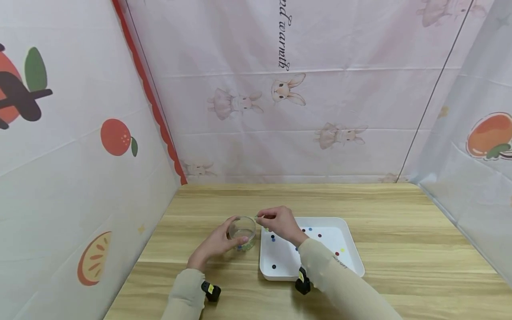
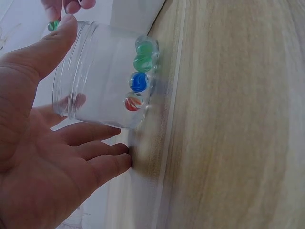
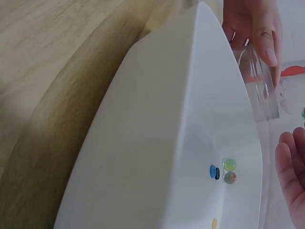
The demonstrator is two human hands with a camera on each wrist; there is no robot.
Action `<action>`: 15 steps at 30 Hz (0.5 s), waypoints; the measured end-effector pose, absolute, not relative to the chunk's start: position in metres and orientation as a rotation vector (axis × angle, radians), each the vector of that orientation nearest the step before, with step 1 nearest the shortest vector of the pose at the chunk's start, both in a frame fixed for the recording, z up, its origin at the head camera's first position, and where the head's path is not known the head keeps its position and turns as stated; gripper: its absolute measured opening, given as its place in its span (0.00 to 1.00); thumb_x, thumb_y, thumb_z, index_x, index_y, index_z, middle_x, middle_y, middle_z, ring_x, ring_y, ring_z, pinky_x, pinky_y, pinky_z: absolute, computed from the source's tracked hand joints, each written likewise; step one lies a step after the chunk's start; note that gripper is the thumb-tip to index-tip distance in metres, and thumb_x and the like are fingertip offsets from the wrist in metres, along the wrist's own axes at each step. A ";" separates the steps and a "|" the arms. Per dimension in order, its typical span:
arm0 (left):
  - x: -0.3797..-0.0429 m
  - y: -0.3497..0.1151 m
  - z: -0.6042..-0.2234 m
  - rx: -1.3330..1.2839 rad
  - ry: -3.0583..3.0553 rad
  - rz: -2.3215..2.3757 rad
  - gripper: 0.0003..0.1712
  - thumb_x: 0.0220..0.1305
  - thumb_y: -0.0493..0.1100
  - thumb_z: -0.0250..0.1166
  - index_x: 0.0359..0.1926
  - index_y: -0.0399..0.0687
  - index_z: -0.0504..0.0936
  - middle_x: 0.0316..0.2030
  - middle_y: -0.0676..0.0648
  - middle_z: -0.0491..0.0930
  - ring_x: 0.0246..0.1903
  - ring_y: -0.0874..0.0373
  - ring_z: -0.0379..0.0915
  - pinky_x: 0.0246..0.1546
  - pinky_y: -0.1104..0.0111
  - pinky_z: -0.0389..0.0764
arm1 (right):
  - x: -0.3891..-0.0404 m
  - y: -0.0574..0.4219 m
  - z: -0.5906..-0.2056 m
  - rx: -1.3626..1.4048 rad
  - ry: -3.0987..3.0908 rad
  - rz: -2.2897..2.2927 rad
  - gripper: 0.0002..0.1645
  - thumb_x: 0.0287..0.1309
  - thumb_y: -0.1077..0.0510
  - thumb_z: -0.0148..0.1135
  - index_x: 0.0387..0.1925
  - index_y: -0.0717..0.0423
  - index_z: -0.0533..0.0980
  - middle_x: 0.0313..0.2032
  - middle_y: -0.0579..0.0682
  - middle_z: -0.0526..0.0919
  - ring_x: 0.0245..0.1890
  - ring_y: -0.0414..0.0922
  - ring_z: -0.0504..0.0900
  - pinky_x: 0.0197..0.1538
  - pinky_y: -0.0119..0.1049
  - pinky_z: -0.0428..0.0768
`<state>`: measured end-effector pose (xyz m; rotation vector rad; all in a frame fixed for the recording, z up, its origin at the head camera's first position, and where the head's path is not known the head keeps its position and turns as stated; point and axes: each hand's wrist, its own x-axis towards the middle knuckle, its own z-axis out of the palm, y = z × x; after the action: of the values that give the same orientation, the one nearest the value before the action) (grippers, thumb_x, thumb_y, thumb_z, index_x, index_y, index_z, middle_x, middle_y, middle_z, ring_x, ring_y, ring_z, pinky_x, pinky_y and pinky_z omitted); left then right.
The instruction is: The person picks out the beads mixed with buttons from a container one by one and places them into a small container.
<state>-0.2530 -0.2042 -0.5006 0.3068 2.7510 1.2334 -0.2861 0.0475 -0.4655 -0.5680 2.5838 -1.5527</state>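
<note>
My left hand (image 1: 216, 242) holds a clear plastic jar (image 2: 102, 71), thumb on one side of its threaded mouth and fingers on the other. At the jar's bottom lie several glass marbles (image 2: 138, 81), among them green, blue and red-orange ones. Just beside the rim, my right hand (image 1: 280, 222) pinches a green marble (image 2: 53, 25) between its fingertips. The white tray (image 1: 283, 258) sits under my right forearm. In the right wrist view a yellow-green marble (image 3: 229, 165) and a reddish-striped marble (image 3: 230, 177) rest in it, next to a blue button (image 3: 213, 171).
Other small buttons lie scattered in the tray, including a black button (image 1: 274, 266) and a red button (image 1: 319, 235). The wooden table (image 1: 408, 249) is enclosed by printed cloth (image 1: 256, 155) at the back and both sides.
</note>
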 end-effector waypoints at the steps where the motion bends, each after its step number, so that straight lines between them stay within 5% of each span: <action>1: -0.253 -0.204 -0.501 0.311 2.752 1.229 0.53 0.63 0.68 0.72 0.81 0.56 0.62 0.71 0.35 0.74 0.61 0.44 0.77 0.62 0.43 0.77 | -0.286 0.047 -0.466 -0.569 2.583 -1.553 0.12 0.67 0.51 0.71 0.49 0.48 0.90 0.37 0.47 0.90 0.29 0.43 0.85 0.33 0.33 0.83; 9: -0.252 -0.204 -0.500 0.329 2.741 1.240 0.52 0.64 0.67 0.72 0.80 0.56 0.62 0.68 0.35 0.76 0.58 0.44 0.78 0.59 0.44 0.79 | -0.284 0.043 -0.465 -0.577 2.570 -1.572 0.13 0.67 0.52 0.72 0.49 0.50 0.90 0.38 0.49 0.91 0.31 0.49 0.87 0.34 0.34 0.83; 15: -0.252 -0.203 -0.500 0.306 2.745 1.243 0.52 0.64 0.67 0.72 0.81 0.57 0.62 0.71 0.35 0.74 0.60 0.45 0.77 0.61 0.44 0.78 | -0.283 0.039 -0.467 -0.632 2.571 -1.548 0.14 0.67 0.51 0.71 0.49 0.53 0.89 0.37 0.49 0.91 0.28 0.43 0.84 0.33 0.35 0.84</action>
<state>-0.2524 -0.2032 -0.5002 0.3056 2.7449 1.2433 -0.2833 0.0390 -0.4670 -0.6321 2.5708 -1.5483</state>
